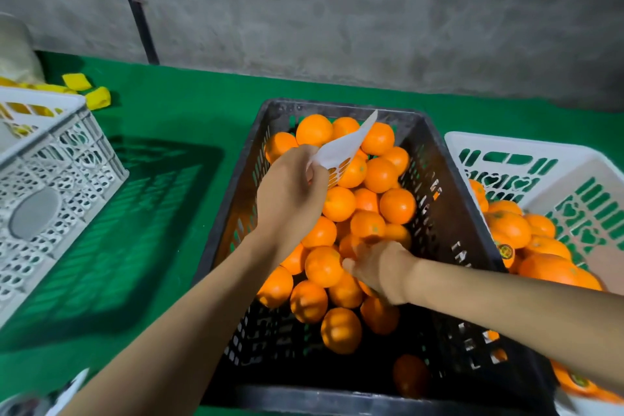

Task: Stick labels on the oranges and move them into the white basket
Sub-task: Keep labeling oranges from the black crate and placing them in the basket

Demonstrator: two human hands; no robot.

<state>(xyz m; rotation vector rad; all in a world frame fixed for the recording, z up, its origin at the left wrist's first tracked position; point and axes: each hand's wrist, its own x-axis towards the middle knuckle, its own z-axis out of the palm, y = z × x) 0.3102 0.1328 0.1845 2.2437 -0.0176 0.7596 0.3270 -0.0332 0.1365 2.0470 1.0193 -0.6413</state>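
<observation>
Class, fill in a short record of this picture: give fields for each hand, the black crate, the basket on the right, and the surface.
left hand: pinches white label sheet
right hand: reaching among oranges in the crate; grip unclear
black crate: many unlabelled oranges
white basket: oranges, some bearing a label
surface: green cloth

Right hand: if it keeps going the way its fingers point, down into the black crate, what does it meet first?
Most likely the oranges piled in the black crate. The right hand already looks to be against them, its fingers hidden among the fruit, so exact contact is unclear.
</observation>
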